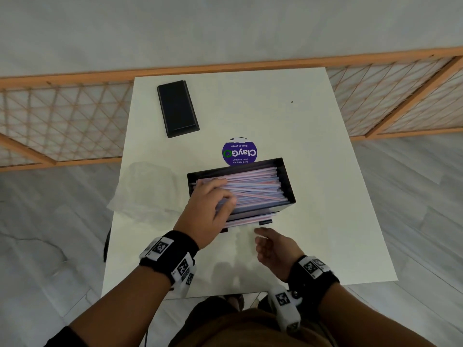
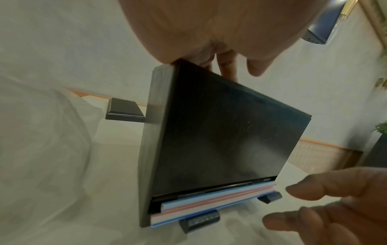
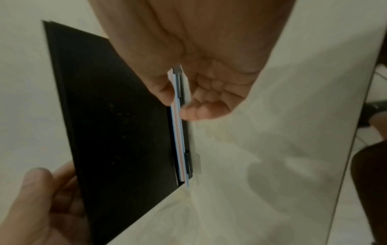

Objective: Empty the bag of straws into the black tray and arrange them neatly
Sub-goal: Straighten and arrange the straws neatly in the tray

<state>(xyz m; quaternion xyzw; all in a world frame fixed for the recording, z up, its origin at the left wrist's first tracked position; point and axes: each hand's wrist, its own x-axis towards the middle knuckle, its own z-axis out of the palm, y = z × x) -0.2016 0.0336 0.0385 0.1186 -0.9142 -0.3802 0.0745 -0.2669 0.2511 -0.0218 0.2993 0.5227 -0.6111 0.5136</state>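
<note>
A black tray [image 1: 288,181], a tall box with a slot along its front bottom, stands mid-table, filled with pink, blue and white straws [image 1: 255,186]. My left hand [image 1: 220,191] lies over the tray's left end, its bent fingers resting on the straws. The left wrist view shows the tray's front wall [image 2: 220,132] with a few straws [image 2: 209,202] lying in the bottom slot. My right hand [image 1: 263,236] hovers palm-up just in front of that slot, fingers relaxed and holding nothing. The right wrist view shows the slot straws [image 3: 178,132] just past my right hand's thumb and fingers.
The empty clear plastic bag [image 1: 145,186] lies crumpled left of the tray. A black lid [image 1: 178,108] rests at the far left of the white table [image 1: 300,121]. A purple round sticker [image 1: 239,152] sits behind the tray. A wooden lattice fence [image 1: 62,116] runs beyond the table.
</note>
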